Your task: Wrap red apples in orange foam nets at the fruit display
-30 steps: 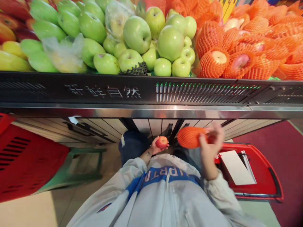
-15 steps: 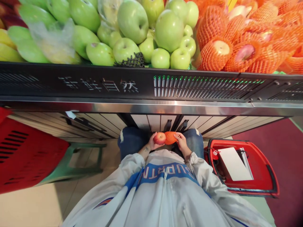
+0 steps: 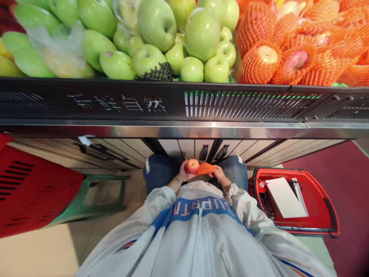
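A shop's produce section: green apples (image 3: 201, 34), what look like mangoes (image 3: 97, 50) and fruit in orange foam nets (image 3: 258, 63) fill a display counter (image 3: 173, 115) lettered in Chinese, with red shopping baskets (image 3: 315, 198) nearby.

Apple (image 3: 191, 166) left, foam net (image 3: 205, 168) right, between knees (image 3: 160, 169)

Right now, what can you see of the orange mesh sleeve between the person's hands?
The orange, netted sleeve looks like soft foam, with small openings across its surface. It is stretched out roughly sideways, between the knees in blue denim. Its wider left end meets the round red apple in the bare left hand; whether it passes behind the fruit is hidden. It narrows toward the right, where the bare right hand grips that end. Its inside cannot be seen.
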`<state>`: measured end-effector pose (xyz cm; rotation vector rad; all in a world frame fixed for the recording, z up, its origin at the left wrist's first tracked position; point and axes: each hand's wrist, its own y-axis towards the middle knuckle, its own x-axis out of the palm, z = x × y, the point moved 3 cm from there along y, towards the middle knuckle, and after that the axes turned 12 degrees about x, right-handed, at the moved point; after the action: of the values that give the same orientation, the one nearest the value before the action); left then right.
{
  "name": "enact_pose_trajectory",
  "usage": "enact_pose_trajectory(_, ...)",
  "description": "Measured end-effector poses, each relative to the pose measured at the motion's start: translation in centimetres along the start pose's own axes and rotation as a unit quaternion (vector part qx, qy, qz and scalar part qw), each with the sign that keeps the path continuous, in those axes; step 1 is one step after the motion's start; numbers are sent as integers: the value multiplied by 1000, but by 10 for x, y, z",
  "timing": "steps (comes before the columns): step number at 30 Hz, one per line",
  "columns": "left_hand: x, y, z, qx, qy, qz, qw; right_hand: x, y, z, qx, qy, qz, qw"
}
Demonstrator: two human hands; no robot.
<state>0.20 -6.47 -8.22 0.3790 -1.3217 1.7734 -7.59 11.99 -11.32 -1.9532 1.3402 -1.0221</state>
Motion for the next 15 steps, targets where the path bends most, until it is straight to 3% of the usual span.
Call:
enact_pose_trajectory(2,0,-1,2,0,-16,-15,1000,-5,6,-2,-9,36,22,999)
enact_pose_trajectory(4,-1,-1,4,-6,-25,-30,999,-5,6,-6,-5,58,0,998)
enact_pose_trajectory(7,-4,-1,2,-34,-26,-48,998,5,-8,-12,21,64,-115,991)
enact_pose_trajectory(11,-7,-1,-4,-68,-28,-71,995,20,-33,-15,66,51,-262,962)
enact_pose_trajectory(15,-11,1,-5,-73,-30,-81,994,19,-27,-6,124,24,-301,945)
